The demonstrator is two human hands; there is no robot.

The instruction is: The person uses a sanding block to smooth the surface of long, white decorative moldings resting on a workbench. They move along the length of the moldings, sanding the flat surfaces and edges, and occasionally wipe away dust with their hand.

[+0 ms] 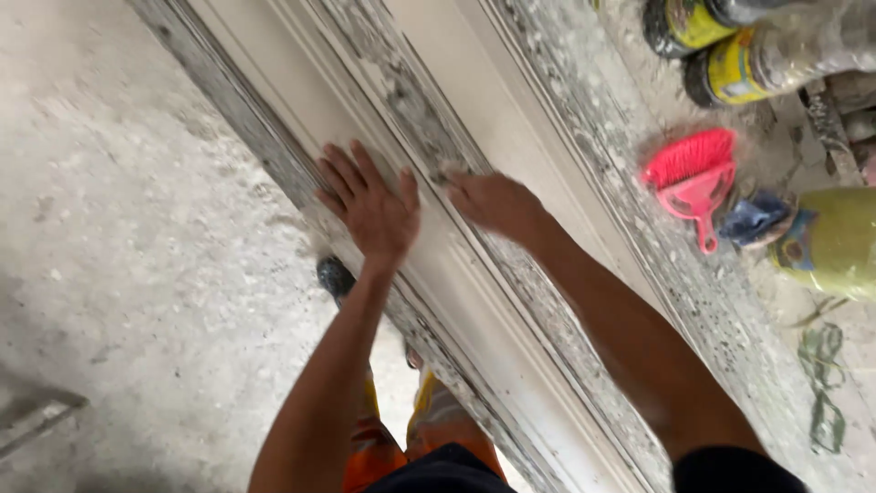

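The left hand (370, 205) lies flat with fingers spread on the long pale moulding (474, 301) running diagonally through mid-frame, the right hand (493, 203) presses it just beside with fingers curled, a pink brush (691, 173) upper right.

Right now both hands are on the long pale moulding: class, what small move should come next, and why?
Probably slide the right hand a little further along the moulding. Its fingers are blurred against a grey, crusted ridge, while the left hand lies flat, fingers spread, on the near edge as if steadying it. Crust shows along the ridge beyond the right hand.
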